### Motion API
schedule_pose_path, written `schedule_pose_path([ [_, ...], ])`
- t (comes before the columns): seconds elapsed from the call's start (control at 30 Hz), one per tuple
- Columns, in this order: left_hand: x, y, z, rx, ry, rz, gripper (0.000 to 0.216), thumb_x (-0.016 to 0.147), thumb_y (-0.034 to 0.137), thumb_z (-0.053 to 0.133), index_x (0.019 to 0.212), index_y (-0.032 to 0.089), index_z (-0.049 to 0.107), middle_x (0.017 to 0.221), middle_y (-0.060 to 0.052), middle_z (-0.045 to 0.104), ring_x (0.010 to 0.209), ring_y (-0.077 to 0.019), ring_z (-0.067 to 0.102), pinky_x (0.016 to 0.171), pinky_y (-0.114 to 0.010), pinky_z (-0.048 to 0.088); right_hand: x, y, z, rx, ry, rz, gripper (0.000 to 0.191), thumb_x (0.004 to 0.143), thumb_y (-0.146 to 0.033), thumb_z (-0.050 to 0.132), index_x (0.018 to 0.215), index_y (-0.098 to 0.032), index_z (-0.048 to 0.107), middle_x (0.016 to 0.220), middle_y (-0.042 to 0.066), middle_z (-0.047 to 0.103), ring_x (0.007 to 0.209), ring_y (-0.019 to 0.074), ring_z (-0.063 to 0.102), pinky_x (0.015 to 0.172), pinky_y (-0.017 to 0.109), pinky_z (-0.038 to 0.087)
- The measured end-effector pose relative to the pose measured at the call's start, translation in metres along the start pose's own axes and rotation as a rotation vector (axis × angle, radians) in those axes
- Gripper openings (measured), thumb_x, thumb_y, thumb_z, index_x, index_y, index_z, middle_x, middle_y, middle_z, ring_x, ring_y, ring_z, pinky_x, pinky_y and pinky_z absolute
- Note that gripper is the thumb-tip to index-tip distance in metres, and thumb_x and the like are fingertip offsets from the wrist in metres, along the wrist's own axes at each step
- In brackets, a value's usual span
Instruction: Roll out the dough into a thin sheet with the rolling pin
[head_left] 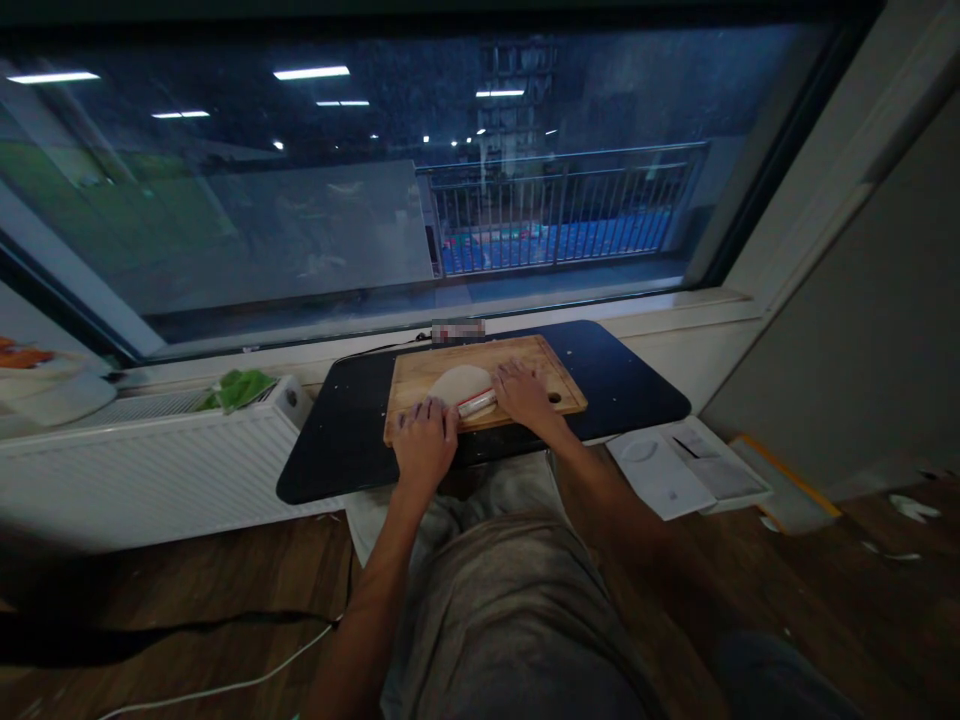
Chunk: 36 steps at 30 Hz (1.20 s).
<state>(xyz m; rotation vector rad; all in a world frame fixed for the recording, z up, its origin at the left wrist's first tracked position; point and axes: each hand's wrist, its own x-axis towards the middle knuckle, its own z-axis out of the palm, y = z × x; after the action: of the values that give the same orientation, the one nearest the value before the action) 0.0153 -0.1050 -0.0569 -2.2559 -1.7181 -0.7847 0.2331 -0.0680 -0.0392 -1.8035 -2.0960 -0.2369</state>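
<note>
A pale, flattened round of dough lies on a wooden cutting board. Across its near edge rests a whitish roller with a red stripe, of which only the middle shows. Over the roller's left end my left hand is closed, fingers curled down near the board's front left corner. My right hand closes over the other end, to the right of the dough. Both palms face down, hiding the roller's ends. Whitish dusting marks the fingers.
The board sits on a black table with white specks. Behind it is a large window. To the left are a white radiator and a green cloth. An open white box lies low at right; a cable crosses the floor.
</note>
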Motion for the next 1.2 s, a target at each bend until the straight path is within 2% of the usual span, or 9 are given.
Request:
schedule_pose_path([
  [0.17, 0.011, -0.009, 0.005, 0.048, -0.004, -0.015, 0.049, 0.118, 0.043, 0.036, 0.131, 0.021, 0.078, 0.134, -0.017, 0.081, 0.130, -0.0365, 0.071, 0.114, -0.053, 0.048, 0.035, -0.004, 0.001, -0.080, -0.061, -0.078, 0.046, 0.118, -0.027, 0.037, 0.130, -0.018, 0.080, 0.146, 0.016, 0.077, 0.148, 0.0363, 0.059, 0.136, 0.065, 0.024],
  [0.3, 0.023, -0.017, 0.008, 0.068, -0.015, -0.047, 0.052, 0.119, 0.041, 0.032, 0.134, 0.020, 0.078, 0.141, -0.016, 0.079, 0.134, -0.0349, 0.070, 0.113, -0.050, 0.050, 0.042, -0.009, -0.001, -0.093, -0.061, -0.082, 0.048, 0.119, -0.027, 0.036, 0.125, -0.018, 0.082, 0.136, 0.015, 0.081, 0.138, 0.0331, 0.065, 0.135, 0.059, 0.024],
  [0.5, 0.031, -0.024, 0.012, 0.049, -0.015, -0.042, 0.050, 0.117, 0.036, 0.035, 0.129, 0.019, 0.081, 0.141, -0.015, 0.080, 0.137, -0.0366, 0.069, 0.115, -0.052, 0.052, 0.006, -0.012, -0.008, -0.035, 0.024, 0.039, 0.049, 0.120, -0.031, 0.035, 0.124, -0.016, 0.082, 0.136, 0.017, 0.081, 0.136, 0.0328, 0.068, 0.136, 0.059, 0.023],
  [0.6, 0.031, -0.024, 0.013, 0.031, -0.011, -0.037, 0.049, 0.116, 0.033, 0.036, 0.123, 0.018, 0.082, 0.138, -0.018, 0.081, 0.140, -0.0388, 0.068, 0.117, -0.055, 0.051, -0.022, -0.014, -0.006, 0.024, 0.118, 0.071, 0.050, 0.121, -0.031, 0.033, 0.135, -0.016, 0.079, 0.144, 0.017, 0.079, 0.143, 0.0320, 0.065, 0.137, 0.059, 0.021],
  [0.7, 0.031, -0.023, 0.015, 0.008, -0.009, -0.017, 0.046, 0.115, 0.031, 0.038, 0.121, 0.018, 0.082, 0.135, -0.017, 0.082, 0.138, -0.0371, 0.069, 0.117, -0.054, 0.052, -0.048, -0.016, -0.004, 0.076, 0.173, 0.066, 0.051, 0.120, -0.031, 0.032, 0.145, -0.017, 0.074, 0.150, 0.016, 0.076, 0.145, 0.0313, 0.063, 0.137, 0.059, 0.021],
  [0.83, 0.034, -0.023, 0.019, 0.007, -0.001, -0.001, 0.045, 0.114, 0.030, 0.038, 0.123, 0.019, 0.081, 0.136, -0.015, 0.082, 0.138, -0.0352, 0.069, 0.121, -0.052, 0.050, -0.062, -0.016, -0.004, 0.101, 0.189, 0.056, 0.050, 0.120, -0.032, 0.033, 0.150, -0.019, 0.071, 0.154, 0.015, 0.073, 0.148, 0.0309, 0.062, 0.137, 0.060, 0.019],
  [0.93, 0.034, -0.023, 0.019, 0.015, -0.002, -0.004, 0.045, 0.115, 0.031, 0.038, 0.121, 0.018, 0.081, 0.133, -0.016, 0.083, 0.135, -0.0351, 0.070, 0.120, -0.051, 0.050, -0.051, -0.013, -0.004, 0.084, 0.148, 0.067, 0.049, 0.120, -0.032, 0.033, 0.142, -0.019, 0.076, 0.148, 0.015, 0.077, 0.145, 0.0312, 0.064, 0.138, 0.061, 0.018],
  [1.1, 0.032, -0.020, 0.013, 0.023, -0.007, -0.020, 0.047, 0.116, 0.034, 0.038, 0.118, 0.018, 0.081, 0.127, -0.016, 0.084, 0.129, -0.0361, 0.073, 0.112, -0.051, 0.053, -0.013, -0.004, -0.004, 0.036, 0.093, 0.043, 0.049, 0.120, -0.030, 0.033, 0.124, -0.017, 0.081, 0.135, 0.015, 0.082, 0.137, 0.0302, 0.068, 0.137, 0.057, 0.022],
  [1.2, 0.031, -0.019, 0.011, 0.029, -0.013, -0.019, 0.047, 0.116, 0.035, 0.037, 0.117, 0.020, 0.082, 0.125, -0.016, 0.084, 0.126, -0.0352, 0.074, 0.111, -0.051, 0.053, -0.001, -0.003, -0.004, 0.015, 0.093, 0.038, 0.048, 0.120, -0.029, 0.034, 0.124, -0.016, 0.080, 0.134, 0.017, 0.082, 0.133, 0.0309, 0.069, 0.135, 0.057, 0.024],
])
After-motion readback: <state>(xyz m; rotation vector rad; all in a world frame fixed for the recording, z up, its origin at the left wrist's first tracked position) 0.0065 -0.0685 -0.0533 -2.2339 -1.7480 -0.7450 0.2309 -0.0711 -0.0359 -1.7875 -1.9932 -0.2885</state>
